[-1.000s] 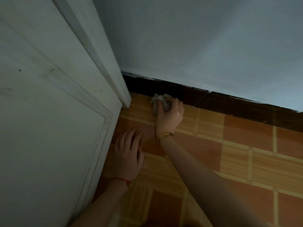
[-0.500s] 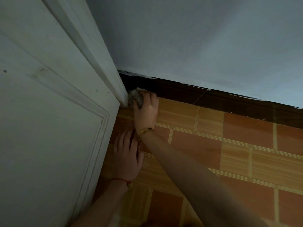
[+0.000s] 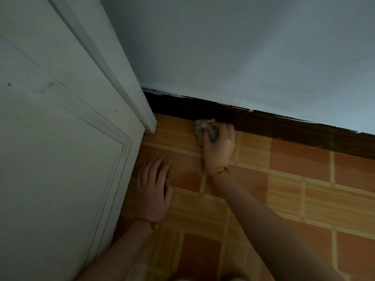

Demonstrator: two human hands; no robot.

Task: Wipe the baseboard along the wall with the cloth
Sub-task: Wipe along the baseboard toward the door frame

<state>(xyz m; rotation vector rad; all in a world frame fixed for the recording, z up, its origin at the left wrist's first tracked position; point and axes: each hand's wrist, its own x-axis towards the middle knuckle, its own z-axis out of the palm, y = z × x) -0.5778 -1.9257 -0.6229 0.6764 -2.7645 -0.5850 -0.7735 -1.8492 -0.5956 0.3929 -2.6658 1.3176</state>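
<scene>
The right hand point(image 3: 219, 145) covers most of the cloth point(image 3: 203, 126); the door point(image 3: 50, 159) hides the baseboard's point(image 3: 284, 126) left end.

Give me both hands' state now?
Left hand: open, flat on the orange tiled floor.
Right hand: closed around the crumpled grey cloth.

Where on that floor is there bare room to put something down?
The tiled floor right of the right hand, below the baseboard, is bare. It is crowded near the door, where the left hand rests flat and the right grips the cloth.
</scene>
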